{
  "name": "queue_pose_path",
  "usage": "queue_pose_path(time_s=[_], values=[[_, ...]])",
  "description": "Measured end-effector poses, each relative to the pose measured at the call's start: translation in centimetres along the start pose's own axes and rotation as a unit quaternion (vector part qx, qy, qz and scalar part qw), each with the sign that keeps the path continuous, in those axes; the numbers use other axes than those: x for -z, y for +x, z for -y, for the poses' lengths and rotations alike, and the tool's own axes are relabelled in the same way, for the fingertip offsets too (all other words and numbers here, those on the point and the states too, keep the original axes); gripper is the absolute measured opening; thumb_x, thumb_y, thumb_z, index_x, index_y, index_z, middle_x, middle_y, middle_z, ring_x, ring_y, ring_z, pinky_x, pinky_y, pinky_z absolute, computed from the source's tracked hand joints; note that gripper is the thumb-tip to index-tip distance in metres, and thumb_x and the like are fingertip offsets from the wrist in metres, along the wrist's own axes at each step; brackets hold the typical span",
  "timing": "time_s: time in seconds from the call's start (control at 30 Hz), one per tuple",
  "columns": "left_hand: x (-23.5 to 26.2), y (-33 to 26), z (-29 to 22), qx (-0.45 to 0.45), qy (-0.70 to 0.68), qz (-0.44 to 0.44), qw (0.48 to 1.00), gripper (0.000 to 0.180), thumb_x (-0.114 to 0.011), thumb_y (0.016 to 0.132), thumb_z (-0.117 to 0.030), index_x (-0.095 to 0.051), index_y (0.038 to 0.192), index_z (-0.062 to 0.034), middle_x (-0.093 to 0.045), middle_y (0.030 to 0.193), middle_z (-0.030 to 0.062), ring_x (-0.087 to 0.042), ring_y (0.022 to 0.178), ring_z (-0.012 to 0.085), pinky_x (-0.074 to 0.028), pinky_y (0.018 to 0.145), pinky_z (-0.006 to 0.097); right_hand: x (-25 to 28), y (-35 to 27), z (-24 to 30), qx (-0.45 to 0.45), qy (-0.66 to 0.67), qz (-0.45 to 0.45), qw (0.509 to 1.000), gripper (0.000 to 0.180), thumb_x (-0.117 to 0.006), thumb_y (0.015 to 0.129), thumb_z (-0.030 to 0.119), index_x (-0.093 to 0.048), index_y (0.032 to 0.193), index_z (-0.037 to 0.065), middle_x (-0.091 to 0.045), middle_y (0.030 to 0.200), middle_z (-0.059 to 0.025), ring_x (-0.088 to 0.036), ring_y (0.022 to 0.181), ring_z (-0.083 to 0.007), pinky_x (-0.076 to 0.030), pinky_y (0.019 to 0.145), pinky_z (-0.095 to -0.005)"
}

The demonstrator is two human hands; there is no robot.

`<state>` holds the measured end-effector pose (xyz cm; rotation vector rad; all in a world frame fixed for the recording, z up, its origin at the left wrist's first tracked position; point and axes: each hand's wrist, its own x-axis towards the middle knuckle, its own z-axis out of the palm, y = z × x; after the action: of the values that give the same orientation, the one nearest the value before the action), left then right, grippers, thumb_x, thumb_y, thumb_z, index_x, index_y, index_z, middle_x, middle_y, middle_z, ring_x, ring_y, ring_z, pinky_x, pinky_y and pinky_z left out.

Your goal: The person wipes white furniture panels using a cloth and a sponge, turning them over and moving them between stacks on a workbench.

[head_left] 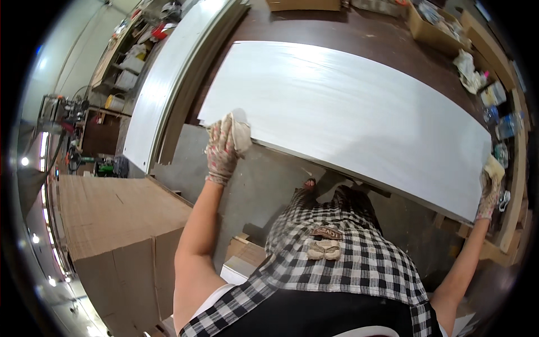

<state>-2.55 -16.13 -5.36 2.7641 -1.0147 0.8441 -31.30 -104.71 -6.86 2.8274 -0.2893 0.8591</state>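
Observation:
A long white panel (337,106) lies flat on a dark brown tabletop (303,31), its near edge toward me. At its near left corner my left hand (222,154), in a patterned work glove, is closed round a whitish cloth (241,136). My right hand (489,196), gloved too, is at the panel's right end. It grips a pale yellow cloth or sponge (494,168), whose exact kind I cannot tell. Part of each hand's fingers is hidden by what it holds.
Stacked white boards (168,73) stand left of the table. A large cardboard box (123,219) is near my left arm. Plastic bottles (508,124), a crumpled white bag (467,71) and an open carton (435,28) line the right side. A wooden rail (519,180) runs along that edge.

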Motion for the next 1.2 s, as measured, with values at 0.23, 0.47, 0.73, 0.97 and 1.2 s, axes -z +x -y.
queue_pose_path(time_s=[0.23, 0.47, 0.73, 0.97, 1.2], values=[[5.5, -3.5, 10.9, 0.385, 0.035, -0.047, 0.921, 0.058, -0.068, 0.070, -0.013, -0.050, 0.125, -0.0047, -0.056, 0.121, 0.0136, -0.057, 0.107, 0.0310, -0.048, 0.093, 0.036, 2.6, 5.0, 7.0, -0.479, 0.558, -0.086, 0.672, 0.057, -0.063, 0.088, 0.033, -0.047, 0.127, -0.006, -0.054, 0.119, -0.0120, -0.056, 0.103, -0.0186, -0.049, 0.088, -0.0274], [3.3, 3.3, -3.2, 0.013, 0.050, 0.026, 0.998, 0.068, -0.070, 0.070, -0.016, -0.046, 0.133, -0.0094, -0.051, 0.133, 0.0121, -0.050, 0.121, 0.0282, -0.041, 0.102, 0.042, 3.3, 4.3, 6.0, -0.373, 0.429, -0.090, 0.818, 0.055, -0.062, 0.089, 0.033, -0.048, 0.128, -0.004, -0.055, 0.118, -0.0125, -0.057, 0.101, -0.0188, -0.050, 0.086, -0.0272], [7.5, -0.6, 7.8, 0.350, -0.093, -0.044, 0.931, 0.046, -0.048, 0.072, 0.005, -0.062, 0.115, -0.0077, -0.063, 0.106, 0.0128, -0.062, 0.094, 0.0309, -0.050, 0.085, 0.037, 3.0, 3.7, 7.8, -0.404, 0.491, -0.200, 0.746, 0.035, -0.054, 0.094, 0.020, -0.052, 0.122, -0.001, -0.056, 0.116, -0.0074, -0.056, 0.099, -0.0180, -0.049, 0.085, -0.0282], [8.4, 6.2, -12.8, 0.295, -0.503, 0.196, 0.788, 0.040, -0.044, 0.075, 0.013, -0.063, 0.109, 0.0007, -0.066, 0.093, 0.0092, -0.062, 0.082, 0.0143, -0.051, 0.072, 0.025, -2.8, 9.1, 11.9, -0.321, 0.366, -0.129, 0.864, 0.068, -0.056, 0.090, 0.048, -0.038, 0.139, 0.005, -0.051, 0.130, -0.0146, -0.049, 0.118, -0.0255, -0.038, 0.100, -0.0356], [8.6, 10.0, -21.9, 0.134, -0.463, 0.297, 0.824, 0.049, -0.056, 0.080, -0.009, -0.052, 0.128, -0.0085, -0.061, 0.114, 0.0185, -0.060, 0.106, 0.0289, -0.048, 0.093, 0.038, -2.7, 15.3, 12.3, -0.235, 0.260, -0.007, 0.937, 0.064, -0.054, 0.092, 0.041, -0.030, 0.144, 0.013, -0.049, 0.131, -0.0234, -0.049, 0.119, -0.0389, -0.040, 0.098, -0.0419]])
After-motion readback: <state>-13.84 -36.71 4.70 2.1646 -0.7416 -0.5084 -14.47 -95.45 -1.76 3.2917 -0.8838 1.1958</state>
